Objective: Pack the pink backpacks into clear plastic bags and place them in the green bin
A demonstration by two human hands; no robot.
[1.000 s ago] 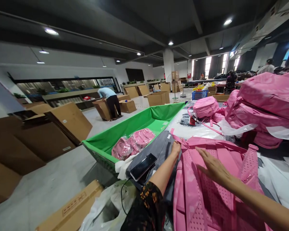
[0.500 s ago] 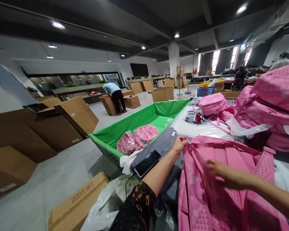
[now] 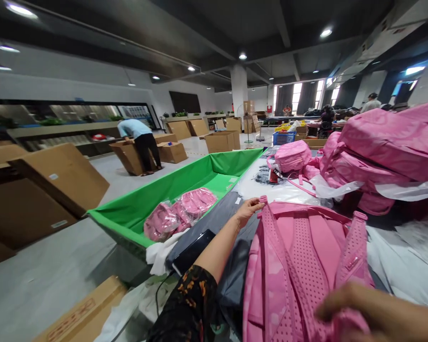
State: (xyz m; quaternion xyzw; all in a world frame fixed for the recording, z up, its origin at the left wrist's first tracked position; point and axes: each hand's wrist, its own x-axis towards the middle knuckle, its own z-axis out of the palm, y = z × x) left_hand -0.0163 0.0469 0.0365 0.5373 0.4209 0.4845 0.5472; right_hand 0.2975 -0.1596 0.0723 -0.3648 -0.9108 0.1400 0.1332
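A pink backpack (image 3: 301, 247) lies in front of me with its padded back panel and two dotted shoulder straps facing up. At its upper left corner, my left hand (image 3: 248, 212) is closed, pinching the top end of the left shoulder strap (image 3: 269, 232). My right hand (image 3: 356, 306) is over the lower right of the backpack, close to the camera. Motion smears its bent fingers, and I cannot tell whether they grip the pink fabric under them. To the left of the backpack, a dark phone (image 3: 193, 251) rests on a grey surface, partly behind my left forearm.
A green fabric-lined bin (image 3: 128, 213) stands left, holding pink bags in clear plastic (image 3: 180, 209). More pink backpacks (image 3: 381, 142) are piled right, beside a small pink bag (image 3: 292, 156). Cardboard boxes (image 3: 64, 175) stand on the floor, where a person (image 3: 139, 137) bends over one.
My right hand has moved down and toward the camera, from the upper straps to the lower right. My left hand stays at the strap's end. The view has turned slightly right.
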